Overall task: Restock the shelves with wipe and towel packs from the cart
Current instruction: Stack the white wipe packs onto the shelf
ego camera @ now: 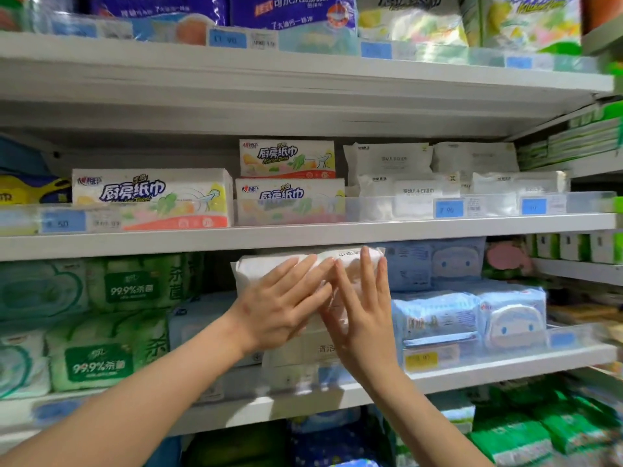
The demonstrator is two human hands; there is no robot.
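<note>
Both flat hands [323,298] press a white pack [269,267] on the shelf [505,362].

White pack [269,269] in glossy plastic film (slightly crinkled); shelf [303,235] edge smooth, matt white.

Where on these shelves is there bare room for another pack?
Above the single kitchen towel pack, left of the two-high stack. A dark gap between the green wipe packs and the white pack that the left hand and right hand press. Crowded: blue packs tight on its right.
</note>
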